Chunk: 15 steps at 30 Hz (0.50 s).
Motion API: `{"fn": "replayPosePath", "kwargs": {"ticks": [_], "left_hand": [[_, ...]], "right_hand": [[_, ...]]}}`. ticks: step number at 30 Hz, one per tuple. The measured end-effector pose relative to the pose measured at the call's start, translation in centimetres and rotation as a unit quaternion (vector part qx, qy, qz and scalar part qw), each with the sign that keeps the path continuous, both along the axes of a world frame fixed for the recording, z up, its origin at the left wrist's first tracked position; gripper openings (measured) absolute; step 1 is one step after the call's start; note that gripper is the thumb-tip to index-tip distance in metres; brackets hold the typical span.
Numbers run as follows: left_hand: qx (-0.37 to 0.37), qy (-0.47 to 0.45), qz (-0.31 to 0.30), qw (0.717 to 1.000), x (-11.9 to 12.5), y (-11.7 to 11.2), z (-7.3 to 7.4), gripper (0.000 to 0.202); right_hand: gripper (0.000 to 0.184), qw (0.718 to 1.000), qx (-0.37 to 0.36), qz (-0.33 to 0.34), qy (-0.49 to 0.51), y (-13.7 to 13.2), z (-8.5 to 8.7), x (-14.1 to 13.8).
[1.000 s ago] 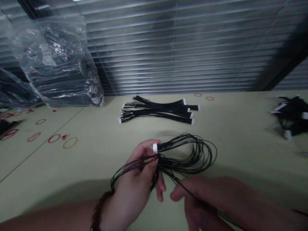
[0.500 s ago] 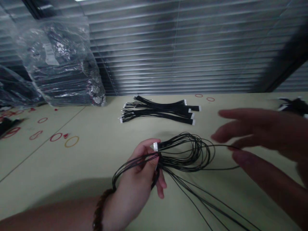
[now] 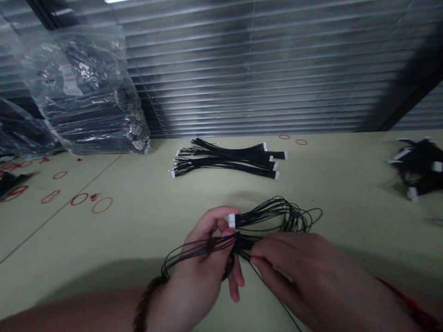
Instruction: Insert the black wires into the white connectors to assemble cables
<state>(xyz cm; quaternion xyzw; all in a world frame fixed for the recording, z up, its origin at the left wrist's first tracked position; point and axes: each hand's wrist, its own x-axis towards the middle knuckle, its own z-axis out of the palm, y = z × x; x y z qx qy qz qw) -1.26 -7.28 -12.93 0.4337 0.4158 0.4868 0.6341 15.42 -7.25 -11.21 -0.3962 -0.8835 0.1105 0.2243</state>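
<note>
My left hand (image 3: 204, 258) is closed on a black wire harness (image 3: 273, 216), gripping it just behind its white connector (image 3: 232, 221). From the connector the thin wires loop out to the right and fold back. Several strands bend over the left wrist. Beside it, my right hand (image 3: 301, 272) pinches the wires a little right of the left fingers, its fingertips pressed together. A single wire (image 3: 277, 297) runs down toward the bottom edge beside the right hand. The exact strands between the right fingertips are hidden.
Several black harnesses with white connectors (image 3: 228, 159) lie at the table's back. More harnesses (image 3: 420, 166) are heaped at right. A clear plastic bag (image 3: 93, 101) of harnesses leans against the blinds (image 3: 207, 69). Rubber bands (image 3: 102, 205) are scattered on the left of the table (image 3: 138, 221).
My right hand has moved left and down from the stretched wire loops to the bundle beside my left hand and closed on it. The drawn-out wire has slackened into the loop.
</note>
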Motion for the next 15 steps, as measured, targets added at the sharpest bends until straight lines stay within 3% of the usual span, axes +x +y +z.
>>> {"fn": "replayPosePath", "kwargs": {"ticks": [4, 6, 7, 9, 10, 11, 12, 13, 15], "left_hand": [[0.003, 0.004, -0.001, 1.000, 0.2, 0.1, 0.1, 0.014], [0.006, 0.002, 0.001, 1.000, 0.2, 0.1, 0.0, 0.016], [0.006, 0.001, 0.001, 1.000, 0.2, 0.1, 0.0, 0.017], [0.005, 0.005, 0.003, 1.000, 0.1, 0.1, 0.0, 0.017], [0.003, 0.006, 0.004, 1.000, 0.0, 0.1, 0.1, 0.017], [0.000, 0.007, 0.004, 1.000, 0.0, 0.1, 0.1, 0.017], [-0.001, 0.007, 0.002, 1.000, -0.1, 0.1, 0.1, 0.018], [-0.002, 0.006, 0.001, 1.000, -0.1, 0.1, 0.2, 0.018], [-0.003, 0.000, 0.003, 1.000, -0.2, 0.1, 0.2, 0.019]], "right_hand": [[0.019, 0.999, -0.010, -0.030, 0.022, 0.3, 0.8, 0.6], [0.021, 0.987, -0.145, -0.022, 0.068, 0.9, 1.9, 1.1], [0.024, 0.961, -0.255, 0.006, 0.105, 1.4, 2.7, 1.6], [0.027, 0.858, -0.471, 0.076, 0.192, 2.6, 4.2, 2.8], [0.028, 0.807, -0.533, 0.099, 0.233, 3.3, 4.9, 3.6], [0.027, 0.781, -0.556, 0.095, 0.269, 4.0, 5.6, 4.6], [0.029, 0.791, -0.522, 0.089, 0.306, 4.6, 6.1, 5.7], [0.028, 0.822, -0.471, 0.069, 0.314, 5.2, 6.5, 6.8], [0.023, 0.916, -0.296, -0.007, 0.271, 6.2, 6.8, 8.9]]}}
